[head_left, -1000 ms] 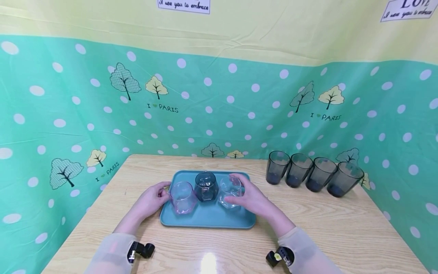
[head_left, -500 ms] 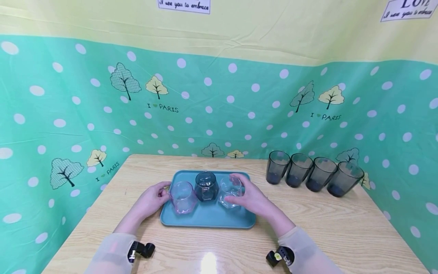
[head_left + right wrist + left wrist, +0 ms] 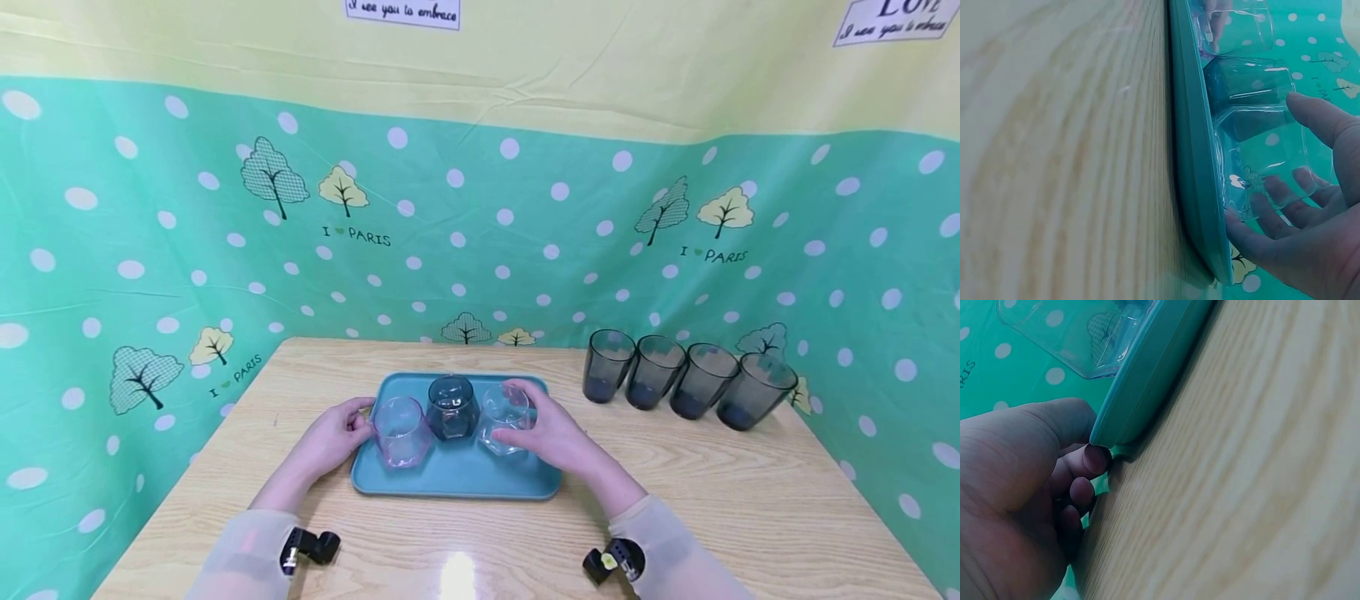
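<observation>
A blue rectangular tray lies on the table, bearing three low, faceted glasses. At its left end my left hand pinches the rim; the left wrist view has the thumb above the rim and curled fingers below. Just beside that hand stands the pink-tinted glass. A dark grey glass sits in the middle of the tray, touched by neither hand. My right hand holds the clear glass on the right, thumb in front; in the right wrist view several fingers curve around its far side.
Several tall smoky tumblers stand in a row at the back right of the wooden table. A green and yellow printed cloth hangs behind and beside the table.
</observation>
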### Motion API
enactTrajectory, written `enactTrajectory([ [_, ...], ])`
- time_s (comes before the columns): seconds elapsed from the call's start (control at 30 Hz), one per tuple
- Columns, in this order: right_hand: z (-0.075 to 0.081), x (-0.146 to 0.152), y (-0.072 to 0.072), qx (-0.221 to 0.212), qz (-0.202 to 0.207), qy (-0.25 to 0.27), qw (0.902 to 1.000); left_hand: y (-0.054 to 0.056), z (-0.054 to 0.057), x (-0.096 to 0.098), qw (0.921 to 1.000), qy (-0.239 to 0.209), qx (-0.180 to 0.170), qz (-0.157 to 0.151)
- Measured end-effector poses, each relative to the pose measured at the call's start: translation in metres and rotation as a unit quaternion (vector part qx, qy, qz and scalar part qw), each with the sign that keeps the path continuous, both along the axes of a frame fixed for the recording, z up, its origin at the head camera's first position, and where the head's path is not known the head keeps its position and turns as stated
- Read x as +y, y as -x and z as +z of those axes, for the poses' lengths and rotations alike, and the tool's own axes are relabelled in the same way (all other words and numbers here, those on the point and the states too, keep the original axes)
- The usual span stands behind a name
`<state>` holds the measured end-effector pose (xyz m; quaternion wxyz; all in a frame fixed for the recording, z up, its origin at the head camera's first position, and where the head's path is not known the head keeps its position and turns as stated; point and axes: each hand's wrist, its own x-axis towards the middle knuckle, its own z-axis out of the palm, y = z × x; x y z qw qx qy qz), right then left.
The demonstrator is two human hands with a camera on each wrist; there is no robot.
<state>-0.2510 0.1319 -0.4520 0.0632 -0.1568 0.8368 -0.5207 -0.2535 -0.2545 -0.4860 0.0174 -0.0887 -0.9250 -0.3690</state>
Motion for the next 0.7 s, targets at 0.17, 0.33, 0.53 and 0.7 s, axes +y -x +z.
enactTrajectory([
  [0.17, 0.0008, -0.0006, -0.0010, 0.003, -0.006, 0.001, 1.0000, 0.0015, 0.0000, -0.0006, 1.0000, 0.003, -0.002, 0.001],
  [0.33, 0.0009, -0.0014, -0.0011, 0.003, -0.008, 0.003, 1.0000, 0.0019, -0.0010, -0.0012, 1.0000, 0.001, 0.000, 0.000],
  [0.53, 0.0008, -0.0010, -0.0008, 0.005, -0.015, -0.003, 0.9999, 0.0027, -0.0031, -0.0022, 1.0000, -0.001, -0.008, 0.003],
  [0.7, 0.0063, 0.0012, -0.0018, 0.013, -0.023, -0.002, 0.9997, 0.0027, -0.0028, -0.0021, 1.0000, -0.003, -0.008, 0.004],
])
